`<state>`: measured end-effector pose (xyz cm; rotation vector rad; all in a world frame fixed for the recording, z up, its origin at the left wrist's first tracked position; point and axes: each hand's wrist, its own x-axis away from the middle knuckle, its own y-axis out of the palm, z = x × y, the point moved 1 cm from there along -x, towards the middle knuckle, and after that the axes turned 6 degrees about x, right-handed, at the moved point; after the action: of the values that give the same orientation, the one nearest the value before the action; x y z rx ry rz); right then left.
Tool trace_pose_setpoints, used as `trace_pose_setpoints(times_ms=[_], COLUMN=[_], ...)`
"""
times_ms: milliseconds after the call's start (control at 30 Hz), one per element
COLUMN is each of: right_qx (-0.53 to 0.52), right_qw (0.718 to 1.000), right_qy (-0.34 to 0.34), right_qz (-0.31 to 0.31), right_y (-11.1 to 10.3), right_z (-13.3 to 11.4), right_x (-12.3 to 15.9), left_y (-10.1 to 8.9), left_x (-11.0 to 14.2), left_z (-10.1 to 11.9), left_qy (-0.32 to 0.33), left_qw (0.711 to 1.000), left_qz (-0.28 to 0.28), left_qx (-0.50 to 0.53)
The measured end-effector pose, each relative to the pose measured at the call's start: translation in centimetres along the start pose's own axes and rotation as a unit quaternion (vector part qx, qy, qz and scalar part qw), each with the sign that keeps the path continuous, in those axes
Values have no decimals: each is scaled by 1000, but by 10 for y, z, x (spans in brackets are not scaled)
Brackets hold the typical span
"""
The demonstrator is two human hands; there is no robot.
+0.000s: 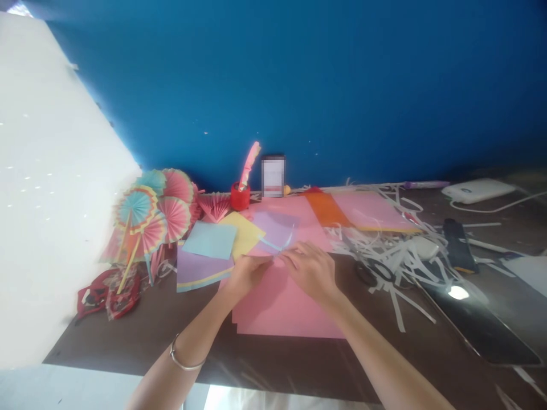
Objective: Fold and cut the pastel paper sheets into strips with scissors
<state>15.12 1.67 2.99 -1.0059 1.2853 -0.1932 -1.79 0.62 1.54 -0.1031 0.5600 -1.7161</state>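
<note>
Over the pink paper sheets, my left hand and my right hand meet with fingers pinched together. Between the fingertips a thin pale-blue strip sticks up in a bent shape; it looks like paper, but blur hides its lower end. Just beyond the fingers lies a lilac sheet. Left of it are a yellow sheet and a light-blue square of paper, which overlaps another purple sheet.
Folded paper fans stand at the left beside a red tangled item. A red tape roll and an upright phone are at the back. White paper scraps, scissors and a dark tablet lie right.
</note>
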Motion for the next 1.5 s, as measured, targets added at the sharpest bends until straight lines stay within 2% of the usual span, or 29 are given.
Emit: trace_pose_setpoints(times_ms=[100, 267, 367, 500, 633, 767, 933, 1133, 1500], right_qx=[-2, -16, -22, -40, -43, -44, -54, -64, -52], right_qw=[1000, 999, 998, 995, 994, 993, 991, 989, 991], right_qy=[-12, -40, -65, -90, -95, -108, -114, -119, -116], right_qz=[5, 5, -10, -24, -27, -34, -44, -57, -52], right_y=[-1, -3, -2, -1, -2, -5, -7, -8, -7], right_z=[0, 2, 4, 4, 3, 2, 2, 1, -1], right_x=[-1, -1, 0, 1, -1, -2, -1, -1, -1], left_y=[1, 3, 3, 3, 5, 6, 7, 5, 3], left_x=[0, 2, 1, 0, 1, 2, 1, 0, 1], left_z=[-1, -5, -4, -5, -6, -4, -4, -6, -5], left_qy=[4, -9, 36, 78, 33, -23, -30, -62, -79], left_qw=[1000, 999, 999, 996, 999, 995, 996, 997, 993], left_qz=[1, 35, 26, 48, -15, -17, -13, -46, -84], left_qx=[-5, 27, 14, 13, 31, 92, 85, 25, 15])
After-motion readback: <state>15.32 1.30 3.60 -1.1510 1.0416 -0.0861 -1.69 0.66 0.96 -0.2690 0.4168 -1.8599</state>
